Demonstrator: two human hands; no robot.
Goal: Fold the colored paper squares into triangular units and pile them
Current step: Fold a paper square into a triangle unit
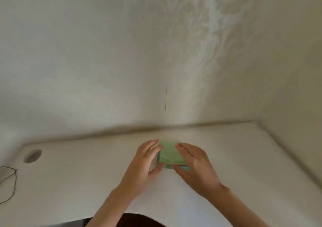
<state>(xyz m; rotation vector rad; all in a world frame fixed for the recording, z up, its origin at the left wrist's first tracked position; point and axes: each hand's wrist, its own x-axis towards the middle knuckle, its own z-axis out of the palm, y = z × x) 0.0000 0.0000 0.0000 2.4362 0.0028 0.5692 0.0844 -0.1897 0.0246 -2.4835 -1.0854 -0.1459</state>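
Note:
A stack of colored paper squares (169,154) lies on the white table (87,174), green sheet on top, with red and teal edges showing at its left and front sides. My left hand (145,162) is at the stack's left edge, fingers straight, thumb touching the front left corner. My right hand (195,165) lies over the stack's right side, fingers straight on the green sheet, thumb along the front edge. The view is blurred.
The table meets a pale wall (156,61) just behind the stack and on the right. A round cable hole (32,155) sits at the table's far left, and a dark cable (10,183) loops by the left edge.

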